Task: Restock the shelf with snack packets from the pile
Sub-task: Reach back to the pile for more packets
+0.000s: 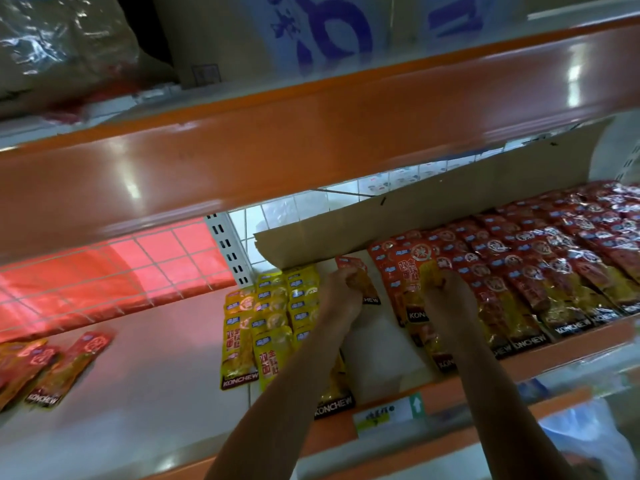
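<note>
1. The left hand (pixel 341 291), centre of the frame, has its fingers curled tight round a red packet (pixel 369 289). The packet's top corner pokes out above the knuckles and its dark printed foot shows below right.
2. The right hand (pixel 446 299), just to the right, curls its fingers onto the end packet (pixel 412 271) of the red row (pixel 554 268). It seems to be pinching or steadying it, though blur hides the exact fingertip contact.
3. The held packet's long axis runs from shelf back to shelf front, leaning slightly right, which roughly matches the overlapped packets in the row.
4. The relation that matters is that the row's open end lies immediately right of the left hand's grip. A bare strip of shelf floor (pixel 377 344) sits below and between the two hands. The left hand is already on the packet, so I judge a short rightward slide would seat it against the end packet.
5. The yellow packets (pixel 273 327) are stacked just left of the left forearm, bordering that strip on the other side.
6. A cardboard flap (pixel 433 209) stands behind both hands along the shelf back.
7. Loose red packets (pixel 52 368), probably the supply pile, lie well apart at the lower left. A price label (pixel 388 414) sits on the front rail.
</note>
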Tool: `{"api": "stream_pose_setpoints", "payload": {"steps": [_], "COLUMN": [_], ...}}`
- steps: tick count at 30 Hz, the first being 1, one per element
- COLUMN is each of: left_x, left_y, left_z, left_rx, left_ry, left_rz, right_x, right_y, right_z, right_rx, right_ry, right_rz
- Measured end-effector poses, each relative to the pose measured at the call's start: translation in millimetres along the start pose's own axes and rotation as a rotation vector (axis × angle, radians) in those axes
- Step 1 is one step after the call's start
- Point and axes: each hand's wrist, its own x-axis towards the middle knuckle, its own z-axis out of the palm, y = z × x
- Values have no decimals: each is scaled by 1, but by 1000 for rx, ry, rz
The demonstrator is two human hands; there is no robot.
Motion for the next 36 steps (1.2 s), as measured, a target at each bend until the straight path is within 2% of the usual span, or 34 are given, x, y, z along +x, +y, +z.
{"api": "stream_pose_setpoints", "payload": {"steps": [4, 8, 12, 20, 24, 27, 31, 36], "left_x": [15, 29, 39, 55, 54, 52, 51, 51], "left_y": [4, 2, -5, -6, -7, -1, 1, -2], "left_z": [16, 28, 36, 40, 35, 27, 19, 17], "left_rx": [179, 500, 689, 766, 706, 520, 222, 144], "left_ry": [-35, -31, -7, -78, -42, 37, 80, 67], "left_rz": [51, 124, 100, 105, 96, 56, -101, -172], "right_x": [7, 13, 16, 26, 33, 40, 45, 47], "right_y": [0, 0, -4, -13, -24, -33, -42, -42], "right_z": [-2, -2, 0, 16, 35, 52, 69, 83], "right_rx": [-34, -16, -4, -77, -234, -301, -368, -526], "right_ry": [-10, -44, -73, -85, -138, -185, -262, -287], "right_rz": [-11, -16, -37, -144, -264, -288, -276, -351]}}
